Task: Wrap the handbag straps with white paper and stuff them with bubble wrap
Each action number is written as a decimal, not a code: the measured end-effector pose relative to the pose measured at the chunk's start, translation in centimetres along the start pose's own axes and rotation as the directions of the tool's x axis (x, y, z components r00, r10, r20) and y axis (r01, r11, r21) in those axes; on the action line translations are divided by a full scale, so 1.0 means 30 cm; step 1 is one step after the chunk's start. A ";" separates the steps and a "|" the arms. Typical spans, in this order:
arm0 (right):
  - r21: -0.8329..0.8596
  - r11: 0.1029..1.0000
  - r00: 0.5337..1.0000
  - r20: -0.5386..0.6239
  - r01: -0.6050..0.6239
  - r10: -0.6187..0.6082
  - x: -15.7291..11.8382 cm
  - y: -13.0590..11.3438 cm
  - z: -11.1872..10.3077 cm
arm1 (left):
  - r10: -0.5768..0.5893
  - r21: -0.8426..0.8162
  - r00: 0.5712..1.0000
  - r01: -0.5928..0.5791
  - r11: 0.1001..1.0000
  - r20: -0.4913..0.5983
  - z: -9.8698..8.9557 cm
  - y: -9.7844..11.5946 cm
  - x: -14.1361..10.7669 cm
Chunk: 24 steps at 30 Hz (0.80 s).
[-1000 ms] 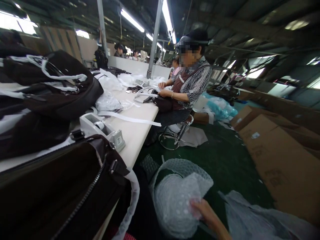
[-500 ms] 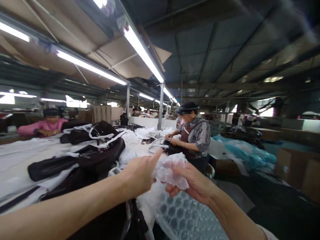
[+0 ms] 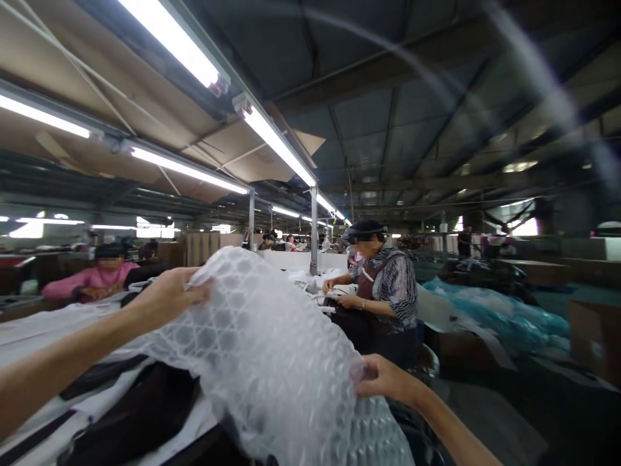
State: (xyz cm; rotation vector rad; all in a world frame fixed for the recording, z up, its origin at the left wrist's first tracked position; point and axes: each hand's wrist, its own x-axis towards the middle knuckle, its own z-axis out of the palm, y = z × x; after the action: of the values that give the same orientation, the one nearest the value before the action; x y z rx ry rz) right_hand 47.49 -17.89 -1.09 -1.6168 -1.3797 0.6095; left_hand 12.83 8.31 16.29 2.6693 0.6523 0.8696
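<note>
A wide sheet of clear bubble wrap (image 3: 286, 349) is spread between my two hands, hanging down toward the bottom of the view. My left hand (image 3: 177, 291) pinches its upper left corner. The right edge of the sheet is gripped between the thumb and fingers of my right hand (image 3: 383, 378). Behind and below the wrap lie dark bags (image 3: 140, 408) with white strips on a table, partly hidden by the sheet.
A person in a patterned shirt and apron (image 3: 383, 285) handles a dark item across the table. Another in pink (image 3: 90, 281) sits at the far left. Teal plastic (image 3: 499, 310) and a cardboard box (image 3: 594, 336) are at the right.
My hands have moved apart, the left one going left and up. The bubble wrap, bunched between them before, is now opened out and raised over the bags.
</note>
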 end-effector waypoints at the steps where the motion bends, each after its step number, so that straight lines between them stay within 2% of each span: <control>1: 0.018 1.000 1.000 -0.017 0.003 -0.003 -0.004 0.016 0.009 | -0.015 -0.011 1.000 0.015 1.000 -0.010 -0.021 -0.045 -0.006; 3: 0.035 0.999 0.998 -0.058 0.030 -0.028 -0.006 0.023 0.018 | -0.031 -0.019 0.999 0.031 0.999 0.012 -0.056 -0.129 -0.024; 5: 0.029 0.997 0.993 -0.095 0.069 -0.066 0.004 -0.003 0.020 | -0.028 0.056 1.000 0.028 0.998 0.006 -0.082 -0.178 -0.042; 7: 0.001 0.994 0.988 -0.109 0.110 -0.109 0.024 -0.060 0.021 | 0.035 0.261 0.993 -0.005 0.965 -0.113 -0.094 -0.166 -0.053; 9: -0.031 0.988 0.985 -0.080 0.151 -0.153 0.050 -0.146 0.033 | 0.207 0.476 0.948 -0.070 0.877 -0.243 -0.079 -0.081 -0.055; 10: -0.040 0.984 0.983 -0.051 0.174 -0.176 0.064 -0.198 0.046 | 0.298 0.541 0.921 -0.124 0.832 -0.249 -0.057 -0.016 -0.054; 11: -0.044 0.979 0.980 -0.015 0.199 -0.200 0.077 -0.254 0.064 | 0.372 0.532 0.900 -0.206 0.822 -0.227 -0.026 0.059 -0.052; 12: -0.039 0.973 0.974 0.021 0.226 -0.225 0.090 -0.311 0.084 | 0.427 0.472 0.889 -0.310 0.825 -0.163 0.014 0.137 -0.050; 14: -0.006 0.961 0.959 0.072 0.276 -0.274 0.112 -0.418 0.128 | 0.430 0.292 0.902 -0.424 0.858 0.044 0.103 0.283 -0.045; 16: 0.054 0.954 0.947 0.114 0.295 -0.299 0.126 -0.488 0.161 | 0.379 0.140 0.891 -0.421 0.896 0.252 0.176 0.380 -0.039; 17: 0.089 0.956 0.945 0.150 0.281 -0.292 0.128 -0.500 0.171 | 0.343 0.097 0.876 -0.395 0.913 0.340 0.194 0.402 -0.036; 18: 0.121 0.961 0.942 0.203 0.247 -0.268 0.128 -0.496 0.176 | 0.310 0.077 0.860 -0.370 0.926 0.405 0.198 0.406 -0.033; 20: 0.161 0.977 0.924 0.333 0.141 -0.188 0.115 -0.440 0.177 | 0.255 0.093 0.854 -0.330 0.939 0.453 0.160 0.366 -0.029; 22: 0.171 0.984 0.903 0.415 0.040 -0.109 0.092 -0.341 0.176 | 0.220 0.135 0.877 -0.303 0.943 0.427 0.079 0.279 -0.032; 24: 0.191 0.982 0.916 0.393 0.001 -0.077 0.069 -0.238 0.185 | 0.177 0.157 0.900 -0.257 0.954 0.398 -0.012 0.175 -0.050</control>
State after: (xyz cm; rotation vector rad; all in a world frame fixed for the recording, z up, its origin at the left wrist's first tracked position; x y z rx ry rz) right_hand 39.84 -14.38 2.79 -1.3559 -1.5883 1.0587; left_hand 13.31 3.07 17.79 3.0218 0.3693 0.3176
